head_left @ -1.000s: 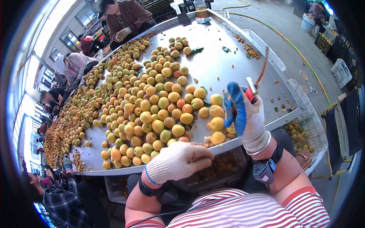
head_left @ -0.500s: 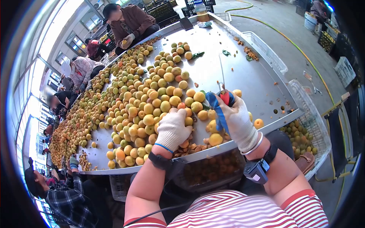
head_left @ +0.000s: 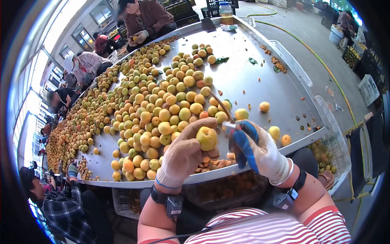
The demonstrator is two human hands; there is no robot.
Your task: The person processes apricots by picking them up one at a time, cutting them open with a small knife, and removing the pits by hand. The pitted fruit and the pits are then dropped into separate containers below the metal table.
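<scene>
My left hand [head_left: 180,156], in a pale knit glove, is closed around a yellow apricot [head_left: 206,138] above the front edge of the metal table [head_left: 248,97]. Just to its right, my right hand [head_left: 264,153] grips a small knife [head_left: 222,103], its slim blade slanting up and to the left. Blue covers some fingers of that glove, and the knife's handle is mostly hidden. Behind my left hand spreads a large heap of apricots [head_left: 154,118]. Cut apricot pieces [head_left: 217,164] lie at the table edge below the held fruit.
Loose apricots [head_left: 274,132] sit right of my right hand. White crates [head_left: 333,134] stand along the table's right side. A lidded jar [head_left: 226,13] and a dark phone [head_left: 209,25] rest at the far corner. Other people [head_left: 148,18] work along the left side.
My left hand has lifted an apricot from the heap and turned to hold it up. My right hand has moved slightly down, and the knife now tilts left. The view has shifted slightly.
</scene>
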